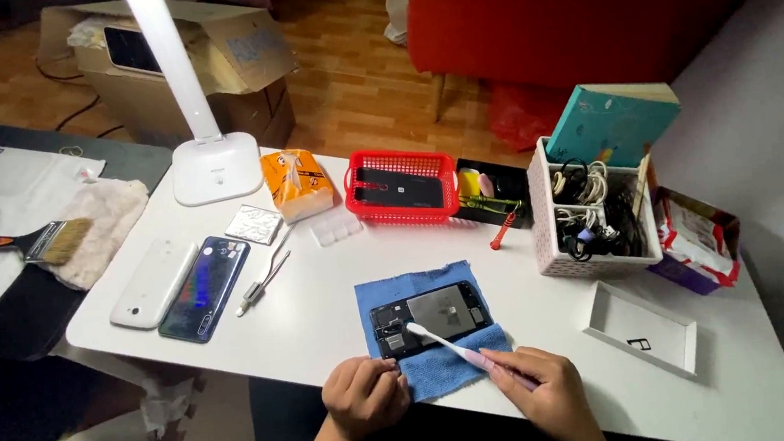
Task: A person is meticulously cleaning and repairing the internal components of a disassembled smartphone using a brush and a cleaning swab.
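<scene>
An opened black phone (438, 313) with its insides showing lies on a blue cloth (442, 363) near the white table's front edge. My right hand (547, 396) grips a pink and white toothbrush (455, 345) whose head rests on the phone's left part. My left hand (365, 395) is curled at the phone's near left corner, touching the cloth's edge.
On the table (325, 321) lie a white phone (152, 284) and a blue phone (204, 287), tweezers (265, 279), a red basket (400, 187), an orange tissue pack (299, 183), a lamp base (215, 167), a cable organiser (590, 217) and a white box lid (641, 329). A paintbrush (30, 243) lies left.
</scene>
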